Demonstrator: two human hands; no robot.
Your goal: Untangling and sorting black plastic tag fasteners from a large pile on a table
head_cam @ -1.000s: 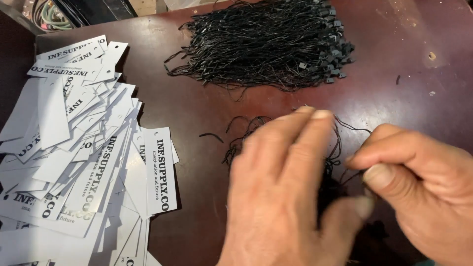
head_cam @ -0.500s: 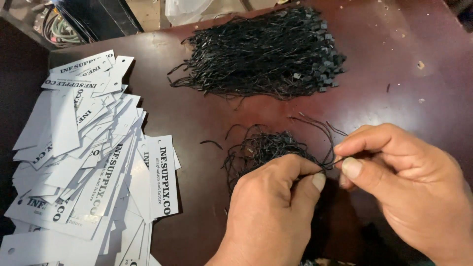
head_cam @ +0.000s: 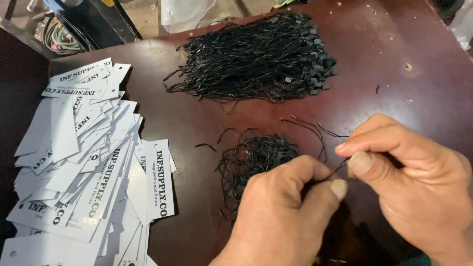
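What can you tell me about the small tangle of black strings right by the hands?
The small tangle of black strings is a loose, messy heap of thin dark cords lying flat on the reddish-brown table, below the larger bundle. Stray ends curl outward. The left hand covers its near edge, and both hands pinch a strand leading from it, the right hand alongside.

Both hands, the left hand (head_cam: 290,212) and right hand (head_cam: 414,187), are showing bare, with short trimmed nails and no rings.

Head view: I look steeply down, close over my hands (head_cam: 345,197), at the dark table (head_cam: 394,88).
Shared: single view.
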